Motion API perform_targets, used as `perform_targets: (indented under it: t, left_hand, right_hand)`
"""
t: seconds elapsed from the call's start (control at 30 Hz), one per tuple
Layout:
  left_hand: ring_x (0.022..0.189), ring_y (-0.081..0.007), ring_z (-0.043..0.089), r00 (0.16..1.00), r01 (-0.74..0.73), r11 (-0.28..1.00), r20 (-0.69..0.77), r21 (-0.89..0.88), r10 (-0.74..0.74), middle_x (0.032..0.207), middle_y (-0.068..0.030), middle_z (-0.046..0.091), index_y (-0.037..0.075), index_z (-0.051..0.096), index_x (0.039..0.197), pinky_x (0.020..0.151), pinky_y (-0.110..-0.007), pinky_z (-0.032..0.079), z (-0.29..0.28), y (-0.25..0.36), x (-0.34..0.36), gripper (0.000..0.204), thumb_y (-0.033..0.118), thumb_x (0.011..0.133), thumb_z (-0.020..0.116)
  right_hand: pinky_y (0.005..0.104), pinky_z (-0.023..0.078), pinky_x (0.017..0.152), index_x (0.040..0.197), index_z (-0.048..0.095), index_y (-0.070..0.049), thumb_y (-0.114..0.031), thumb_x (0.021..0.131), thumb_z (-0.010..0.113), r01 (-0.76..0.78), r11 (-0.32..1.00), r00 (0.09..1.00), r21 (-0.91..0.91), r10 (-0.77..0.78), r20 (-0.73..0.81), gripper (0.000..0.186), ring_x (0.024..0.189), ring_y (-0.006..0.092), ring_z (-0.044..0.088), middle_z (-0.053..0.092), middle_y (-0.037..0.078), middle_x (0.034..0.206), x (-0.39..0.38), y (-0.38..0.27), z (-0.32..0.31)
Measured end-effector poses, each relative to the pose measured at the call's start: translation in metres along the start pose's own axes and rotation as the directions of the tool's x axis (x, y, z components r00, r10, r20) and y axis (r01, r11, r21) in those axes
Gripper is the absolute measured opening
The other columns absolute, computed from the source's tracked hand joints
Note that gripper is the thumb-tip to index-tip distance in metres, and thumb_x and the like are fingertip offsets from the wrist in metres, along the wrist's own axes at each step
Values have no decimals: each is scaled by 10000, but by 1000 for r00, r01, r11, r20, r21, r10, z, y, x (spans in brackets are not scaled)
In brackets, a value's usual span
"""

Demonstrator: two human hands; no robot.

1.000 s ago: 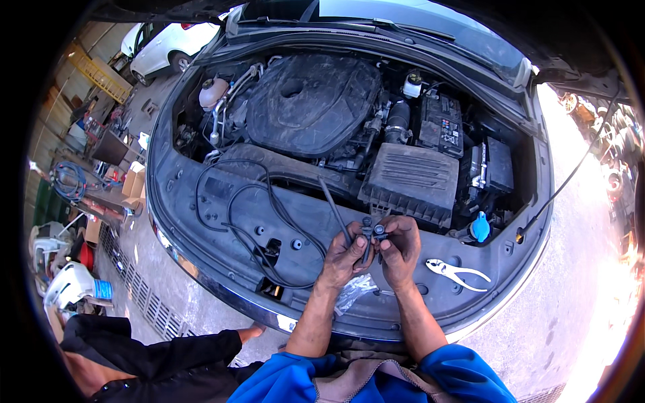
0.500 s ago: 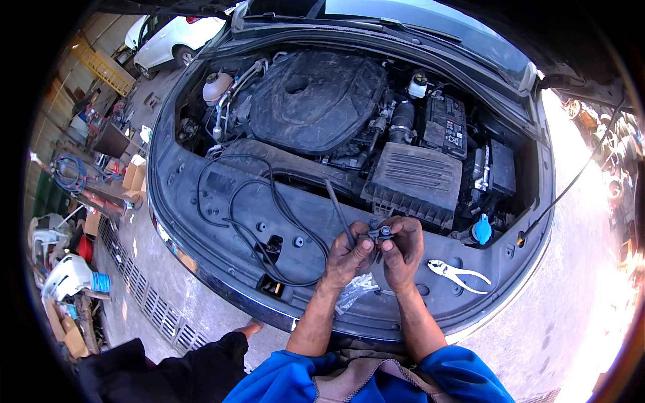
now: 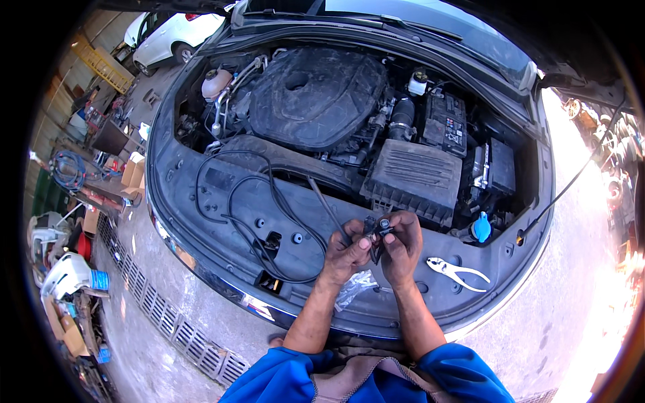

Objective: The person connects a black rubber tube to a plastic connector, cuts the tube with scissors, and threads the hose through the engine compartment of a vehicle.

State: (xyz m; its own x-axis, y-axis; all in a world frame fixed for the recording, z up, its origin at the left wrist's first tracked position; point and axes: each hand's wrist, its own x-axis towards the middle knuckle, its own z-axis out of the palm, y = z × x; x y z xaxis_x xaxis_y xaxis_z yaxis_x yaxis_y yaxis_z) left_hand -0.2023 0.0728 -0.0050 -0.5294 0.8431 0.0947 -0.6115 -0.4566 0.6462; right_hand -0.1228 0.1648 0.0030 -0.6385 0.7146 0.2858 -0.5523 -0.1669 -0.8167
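Observation:
Over the front panel (image 3: 222, 188) of an open engine bay, both my hands are closed and close together. My right hand (image 3: 401, 254) pinches a small black fitting (image 3: 384, 226) with a round end between thumb and fingers. My left hand (image 3: 345, 256) grips the fitting's other side, its thumb pointing toward it. A straight black rod or stiff tube (image 3: 326, 206) sticks up and leftward out of my left hand; its lower end is hidden by the fingers. Below my hands, on the panel, lies a clear plastic bag (image 3: 355, 289) with small pale pieces in it.
Slip-joint pliers (image 3: 458, 273) with white handles rest on the panel to the right. A thin black hose (image 3: 230, 208) loops over its left part. Beyond are the engine cover (image 3: 316, 101), an airbox (image 3: 415, 176) and a blue cap (image 3: 481, 228). A floor grate (image 3: 161, 305) runs at left.
My hands have turned the fitting slightly, and the rod's upper end has swung a little left. The person in dark clothes at lower left has mostly gone from view.

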Motion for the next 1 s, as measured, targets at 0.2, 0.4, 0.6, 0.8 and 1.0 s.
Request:
perform_targets:
  t: [0.2, 0.4, 0.6, 0.8, 1.0]
  left_hand:
    - [456, -7, 295, 999, 31, 998, 21, -63, -30, 639, 42, 453, 53, 529, 926, 418, -181, 222, -4, -1, 1, 171, 160, 905, 660]
    - [464, -3, 321, 997, 74, 995, 32, -64, -72, 822, -50, 600, 50, 530, 956, 421, -164, 243, -4, 0, 0, 159, 143, 908, 649]
    - [460, -5, 336, 994, 104, 992, 42, -74, -101, 915, -92, 639, 41, 541, 960, 420, -163, 266, -3, -1, 1, 161, 144, 905, 653]
    - [452, -12, 325, 995, 95, 991, 25, -97, -93, 812, -53, 608, 13, 573, 984, 440, -178, 291, -3, -3, 2, 187, 169, 912, 646]
    - [433, -28, 264, 998, 45, 990, 38, -134, -40, 551, 61, 360, -10, 586, 994, 451, -184, 245, -6, -3, 4, 251, 233, 935, 613]
  right_hand:
    - [253, 470, 693, 1016, 453, -9, -139, 873, 650, -26, 996, 1000, 91, 26, 2, 276, 786, 125, 574, 536, 87, 930, 0, 5, -3]
    - [242, 451, 655, 989, 458, -20, -130, 865, 624, -67, 992, 997, 103, 70, -25, 234, 731, 127, 571, 555, 73, 877, 3, -3, 1]
    - [237, 427, 627, 990, 456, -34, -197, 842, 577, -181, 970, 980, 165, 191, -50, 251, 699, 117, 540, 560, 57, 793, 6, -3, -1]
    - [272, 427, 593, 1008, 466, -58, -182, 873, 525, -254, 895, 956, 366, 290, -44, 193, 665, 155, 526, 527, 76, 760, 8, 2, -2]
    - [275, 404, 555, 1049, 476, -82, -197, 913, 466, -338, 726, 908, 599, 420, 4, 179, 630, 159, 476, 478, 65, 733, 10, 4, -6]
